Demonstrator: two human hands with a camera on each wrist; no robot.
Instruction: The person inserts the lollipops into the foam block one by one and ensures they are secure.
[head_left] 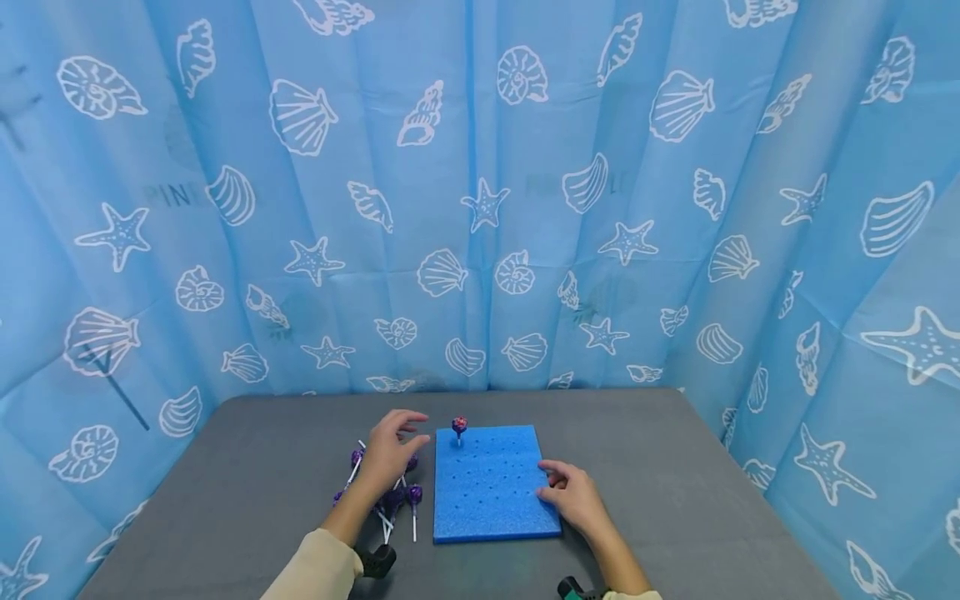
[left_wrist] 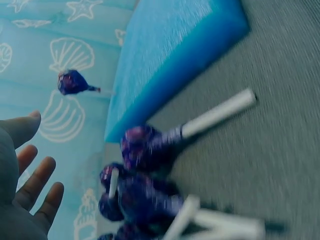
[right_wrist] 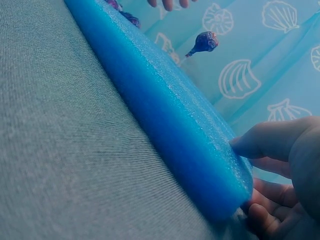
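A blue foam board (head_left: pixel 495 492) with rows of small holes lies flat on the table. One purple-wrapped lollipop (head_left: pixel 459 425) stands upright in it near the far left corner. My left hand (head_left: pixel 392 450) hovers left of that corner, fingers apart and nothing between them. Below and around it lies a loose pile of lollipops (left_wrist: pixel 145 195) with white sticks, partly hidden by my forearm in the head view. At the board's right edge, my right hand (head_left: pixel 573 496) holds the foam, its thumb (right_wrist: pixel 260 142) on top and the other fingers curled at the side.
The grey table (head_left: pixel 637 450) runs back to a light blue curtain (head_left: pixel 480 208) printed with white shells and starfish. A single lollipop (head_left: pixel 415 496) lies between the pile and the board's left edge.
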